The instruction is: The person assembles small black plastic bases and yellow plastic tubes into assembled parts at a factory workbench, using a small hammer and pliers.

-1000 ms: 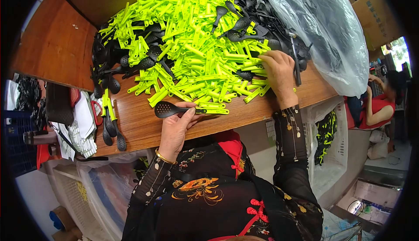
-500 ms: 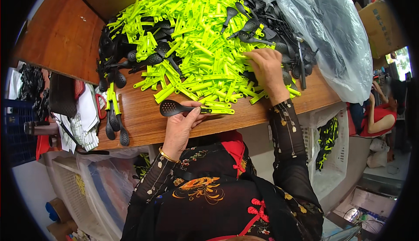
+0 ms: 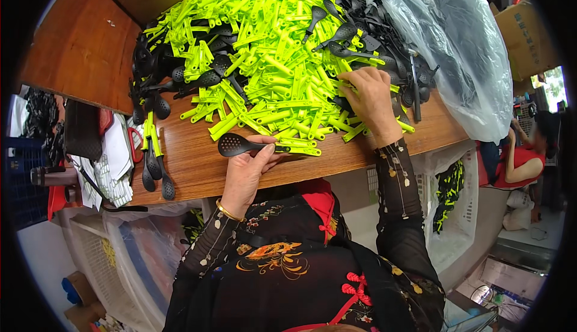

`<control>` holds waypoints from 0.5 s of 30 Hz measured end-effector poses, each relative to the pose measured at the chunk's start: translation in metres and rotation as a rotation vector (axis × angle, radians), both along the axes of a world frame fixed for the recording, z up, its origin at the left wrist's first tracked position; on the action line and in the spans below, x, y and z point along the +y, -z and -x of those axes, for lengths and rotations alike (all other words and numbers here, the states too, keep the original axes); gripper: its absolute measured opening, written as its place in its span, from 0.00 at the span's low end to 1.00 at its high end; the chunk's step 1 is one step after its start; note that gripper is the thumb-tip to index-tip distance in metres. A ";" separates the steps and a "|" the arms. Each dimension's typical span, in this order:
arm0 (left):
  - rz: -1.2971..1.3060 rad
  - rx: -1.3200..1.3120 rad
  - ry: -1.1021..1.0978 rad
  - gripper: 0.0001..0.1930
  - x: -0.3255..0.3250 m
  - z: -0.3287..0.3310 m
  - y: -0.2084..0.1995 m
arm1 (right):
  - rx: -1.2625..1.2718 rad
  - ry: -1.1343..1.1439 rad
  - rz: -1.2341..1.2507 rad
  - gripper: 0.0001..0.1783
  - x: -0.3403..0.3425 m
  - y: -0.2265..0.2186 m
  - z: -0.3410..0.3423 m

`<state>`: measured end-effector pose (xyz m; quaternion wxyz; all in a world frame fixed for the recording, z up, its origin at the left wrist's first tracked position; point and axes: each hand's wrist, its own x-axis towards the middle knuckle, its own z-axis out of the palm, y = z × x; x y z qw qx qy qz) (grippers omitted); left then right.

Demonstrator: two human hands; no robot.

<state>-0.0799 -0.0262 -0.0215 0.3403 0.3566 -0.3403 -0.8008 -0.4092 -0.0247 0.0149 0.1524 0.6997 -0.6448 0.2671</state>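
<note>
My left hand [image 3: 247,172] is closed round a black perforated spoon [image 3: 235,145] with lime-green handle pieces [image 3: 303,147] along its shaft, held level over the table's near edge. The spoon's bowl points left. Further right, my right hand [image 3: 371,100] reaches into the right side of a big heap of lime-green handles [image 3: 273,61]. Its fingers are bent and drawn together at the handles there; what lies between the fingertips is hidden. Black spoons and other utensil heads [image 3: 342,34] lie beside that hand and along the heap's right side.
The heap rests on a brown wooden table [image 3: 192,175]. Several green-handled spoons [image 3: 157,166] lie at its left edge, near red-handled scissors [image 3: 134,142] and papers. Clear plastic sheeting [image 3: 445,43] hangs at the right. White crates [image 3: 463,224] stand below. Another person [image 3: 520,163] sits far right.
My right hand has shifted slightly right and down at the heap, and handles by its fingertips have moved. My left hand still holds the spoon in nearly the same place.
</note>
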 end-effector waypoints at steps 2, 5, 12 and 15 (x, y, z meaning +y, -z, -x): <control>0.025 0.006 0.005 0.09 0.001 -0.001 0.002 | 0.044 0.020 -0.087 0.10 -0.001 -0.007 -0.002; 0.037 0.016 0.018 0.09 0.001 0.001 0.003 | -0.010 0.037 -0.058 0.09 0.003 -0.001 0.008; -0.004 0.036 0.008 0.09 -0.002 0.000 -0.001 | -0.096 0.034 0.008 0.04 0.023 -0.011 0.001; 0.010 0.053 0.016 0.09 -0.003 0.002 0.002 | -0.136 0.018 0.031 0.04 0.027 -0.010 -0.007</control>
